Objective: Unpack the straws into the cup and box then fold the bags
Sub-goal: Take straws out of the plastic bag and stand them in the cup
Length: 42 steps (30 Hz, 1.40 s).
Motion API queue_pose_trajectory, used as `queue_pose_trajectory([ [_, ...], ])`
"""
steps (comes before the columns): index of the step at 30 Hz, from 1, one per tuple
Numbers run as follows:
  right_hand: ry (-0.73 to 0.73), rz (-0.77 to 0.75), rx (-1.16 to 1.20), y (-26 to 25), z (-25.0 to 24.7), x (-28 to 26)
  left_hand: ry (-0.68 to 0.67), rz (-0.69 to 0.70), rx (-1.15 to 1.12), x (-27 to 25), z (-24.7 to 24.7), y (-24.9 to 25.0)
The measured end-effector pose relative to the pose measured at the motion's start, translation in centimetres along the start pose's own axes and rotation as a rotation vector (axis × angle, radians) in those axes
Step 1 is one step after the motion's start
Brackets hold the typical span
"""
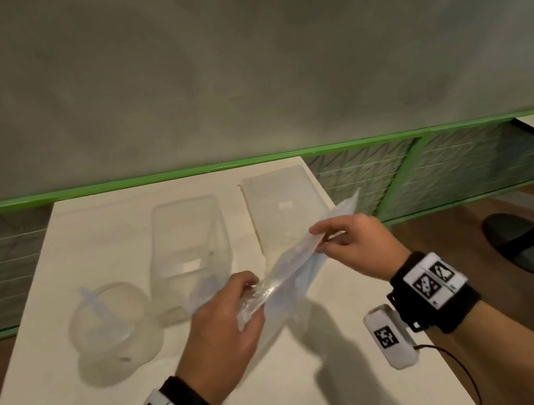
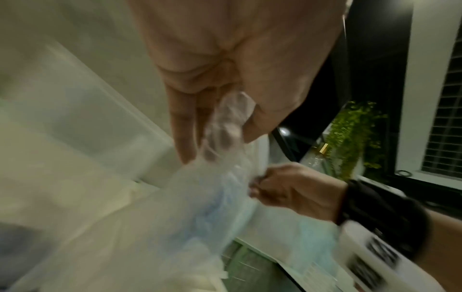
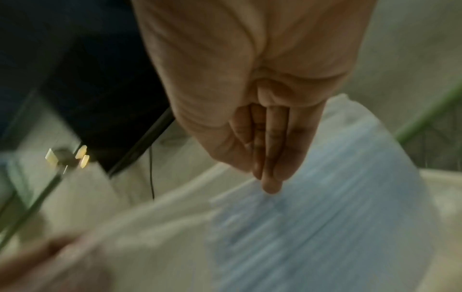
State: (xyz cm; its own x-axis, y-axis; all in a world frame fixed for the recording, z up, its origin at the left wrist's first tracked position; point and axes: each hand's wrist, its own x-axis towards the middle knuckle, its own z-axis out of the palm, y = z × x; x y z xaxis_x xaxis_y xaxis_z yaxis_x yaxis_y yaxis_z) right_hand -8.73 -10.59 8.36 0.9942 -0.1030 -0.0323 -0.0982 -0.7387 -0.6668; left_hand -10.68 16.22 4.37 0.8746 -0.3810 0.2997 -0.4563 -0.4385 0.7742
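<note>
Table (image 1: 79, 367): white top; the task's things stand along its far half, the hands work over its near middle.
Box (image 1: 189, 252): clear and upright, mid-table toward the far edge, just left of the bag.
Second bag (image 1: 283, 213): flat by the far right corner.
Cup (image 1: 111, 322): clear, near the left edge, one straw (image 1: 93, 304) leaning in it.
Bag of straws (image 1: 286, 279): held above the table, long axis from near-left up to far-right, blue straws showing inside.
Left hand (image 1: 219, 331): pinches the bag's near, lower end, fingers curled on the plastic.
Right hand (image 1: 354, 243): pinches the upper edge, farther out.
Key relation: box and cup both lie left of the bag, so the left hand is nearer them; I judge the opening must turn that way.
</note>
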Motion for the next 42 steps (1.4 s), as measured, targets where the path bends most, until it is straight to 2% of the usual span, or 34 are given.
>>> queue_pose_trajectory([
  [2, 0.048, -0.1, -0.174, -0.8, 1.7, -2.0, 0.063, -0.032, -0.048, -2.2, -2.6, -1.2],
  [4, 0.041, -0.139, -0.223, -1.1, 4.3, -3.4, 0.11, -0.052, -0.098, -4.5, -4.7, -2.6],
  [7, 0.01, -0.131, -0.279, -1.1, 9.0, -5.0, 0.139, -0.068, -0.1, -7.3, -7.0, -4.4],
  [9, 0.02, -0.12, -0.253, -1.4, 11.7, -5.9, 0.126, -0.148, -0.13, -8.7, -8.0, -5.4],
  [13, -0.018, -0.125, -0.275, -3.7, 14.6, -7.2, 0.14, -0.199, -0.138, -11.1, -9.8, -6.8],
  [18, -0.096, -0.486, -0.045, -11.1, 16.7, -9.5, 0.185, -0.199, -0.156, -12.4, -10.9, -7.3],
  [21, -0.097, -0.583, 0.059, -14.3, 18.4, -10.0, 0.206, -0.182, -0.169, -12.6, -10.9, -7.2],
  [25, -0.112, -0.542, 0.186, -15.0, 19.5, -9.4, 0.229, -0.211, -0.16, -12.6, -10.5, -6.8],
  [28, -0.154, -0.488, 0.151, -14.5, 19.6, -8.8, 0.244, -0.218, -0.133, -12.4, -10.3, -6.7],
  [30, -0.157, -0.397, 0.134, -13.5, 19.2, -8.0, 0.274, -0.218, -0.108, -12.0, -10.5, -7.0],
  [34, -0.127, -0.238, 0.056, -9.1, 17.3, -6.3, 0.328, -0.302, -0.093, -11.4, -11.0, -7.7],
  [38, -0.069, -0.136, -0.077, -4.0, 14.3, -5.0, 0.419, -0.453, -0.207, -11.4, -12.0, -8.9],
  [42, 0.02, -0.048, -0.142, 0.2, 10.8, -4.4, 0.493, -0.54, -0.238, -12.4, -13.2, -10.5],
])
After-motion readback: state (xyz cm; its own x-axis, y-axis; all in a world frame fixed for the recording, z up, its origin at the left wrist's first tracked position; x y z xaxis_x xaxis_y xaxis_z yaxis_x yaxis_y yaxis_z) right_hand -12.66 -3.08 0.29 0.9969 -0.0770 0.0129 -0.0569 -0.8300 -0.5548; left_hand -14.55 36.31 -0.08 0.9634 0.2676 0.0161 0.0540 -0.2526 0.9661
